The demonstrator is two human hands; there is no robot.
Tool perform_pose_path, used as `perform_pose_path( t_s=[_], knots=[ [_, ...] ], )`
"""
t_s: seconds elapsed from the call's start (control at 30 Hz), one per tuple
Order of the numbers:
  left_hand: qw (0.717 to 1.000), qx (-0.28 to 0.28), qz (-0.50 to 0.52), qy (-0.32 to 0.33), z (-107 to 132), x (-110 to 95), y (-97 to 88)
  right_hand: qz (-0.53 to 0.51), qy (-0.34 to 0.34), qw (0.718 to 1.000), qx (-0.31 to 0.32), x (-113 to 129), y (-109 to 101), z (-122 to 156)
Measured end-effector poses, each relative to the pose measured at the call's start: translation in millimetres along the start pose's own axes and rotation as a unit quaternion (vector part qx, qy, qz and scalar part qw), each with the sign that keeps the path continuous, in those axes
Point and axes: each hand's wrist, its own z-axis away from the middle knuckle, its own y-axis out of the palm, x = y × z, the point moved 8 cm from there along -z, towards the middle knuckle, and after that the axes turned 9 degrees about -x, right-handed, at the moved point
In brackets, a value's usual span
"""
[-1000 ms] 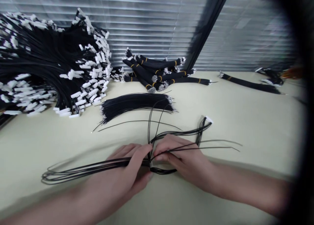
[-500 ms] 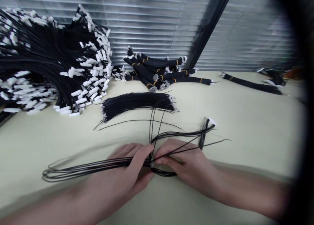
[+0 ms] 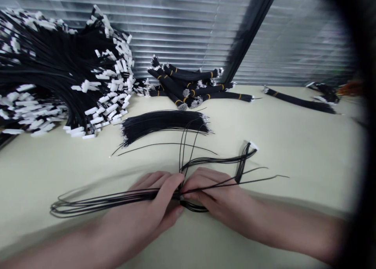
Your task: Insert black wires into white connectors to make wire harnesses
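In the head view a looped wire harness (image 3: 96, 204) of thin black wires lies across my left hand (image 3: 155, 202), which is closed around it near the gathered middle. My right hand (image 3: 214, 190) pinches black wires (image 3: 249, 181) right beside the left fingertips; two loose ends stretch out to the right over its back. A few more strands stand up between the hands. Other wires of the harness curve right to a white connector (image 3: 253, 146). A small pale piece shows at the gathering point between the thumbs; its kind is unclear.
Behind the hands lies a loose bundle of black wires (image 3: 164, 124) with silvery ends, and a single wire (image 3: 167, 144) before it. Tied wire bundles (image 3: 199, 89) are stacked by the blinds. White-connector cables (image 3: 67, 65) heap up at left; another bundle (image 3: 299, 100) lies at right.
My right hand has turned slightly and pressed closer to the left fingertips. The two loose wire ends have swung lower and further right. My left hand has stayed in place.
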Motion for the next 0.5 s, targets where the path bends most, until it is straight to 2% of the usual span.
perform_pose_path(
  t_s=[0.13,0.23,0.3,0.4,0.47,0.5],
  knots=[
    [0.999,0.019,-0.027,0.012,5.3,0.7,7.1,-0.079,0.069,0.994,-0.013,-8.0,-0.4,-0.1],
    [1.000,0.028,0.003,0.005,6.3,3.1,7.8,-0.098,0.115,0.989,0.002,-13.0,1.1,-2.4],
    [0.999,0.045,0.023,0.015,5.1,1.7,7.5,-0.121,0.187,0.975,0.009,-23.5,1.3,-3.6],
    [0.998,0.057,0.020,0.025,1.3,-0.9,3.6,-0.230,0.284,0.929,-0.048,-43.6,-6.9,-6.3],
    [0.999,0.027,0.032,0.007,-1.4,-0.6,-3.9,-0.284,0.282,0.910,-0.105,-55.1,-19.0,-11.8],
    [0.999,0.006,0.045,-0.009,-2.0,0.3,-8.0,-0.288,0.262,0.912,-0.130,-59.9,-27.2,-15.3]
  ],
)
